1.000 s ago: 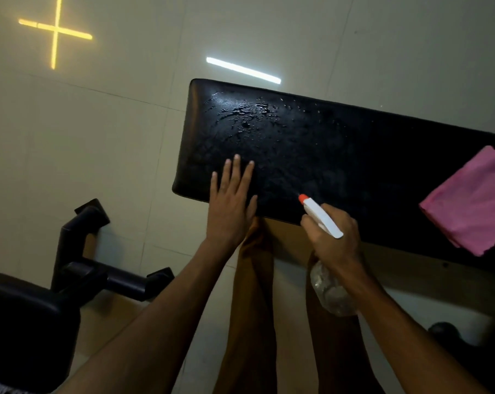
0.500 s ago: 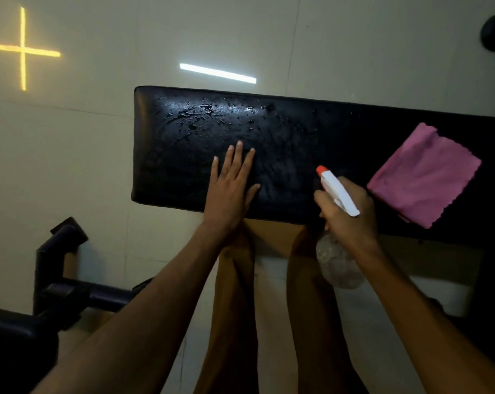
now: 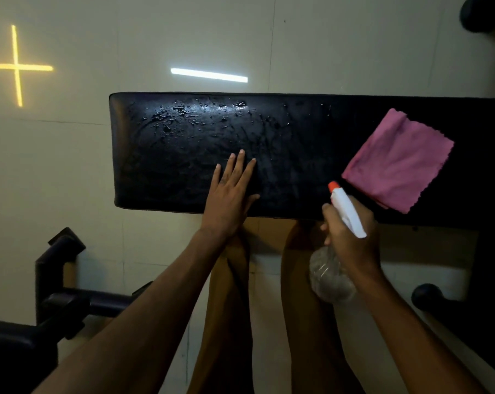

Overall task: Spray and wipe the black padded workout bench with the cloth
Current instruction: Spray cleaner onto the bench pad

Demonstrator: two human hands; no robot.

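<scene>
Two hands busy: our left hand [image 3: 231, 194] flat on the wet bench [image 3: 183, 166], right hand [image 3: 351, 231] grasping the spray bottle [image 3: 345, 211]; wiping with the pink cloth [image 3: 397, 163] comes next.

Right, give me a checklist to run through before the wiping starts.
1. Bench wetted: ok, droplets glisten on its left part.
2. Pink cloth within reach: ok, it lies flat on the bench's right part.
3. A hand free for the cloth: ok, left hand lies flat and empty on the pad.
4. Right hand free: not ok, its grip is on the spray bottle.
5. Right part of the pad sprayed: cannot tell, too dark.
</scene>
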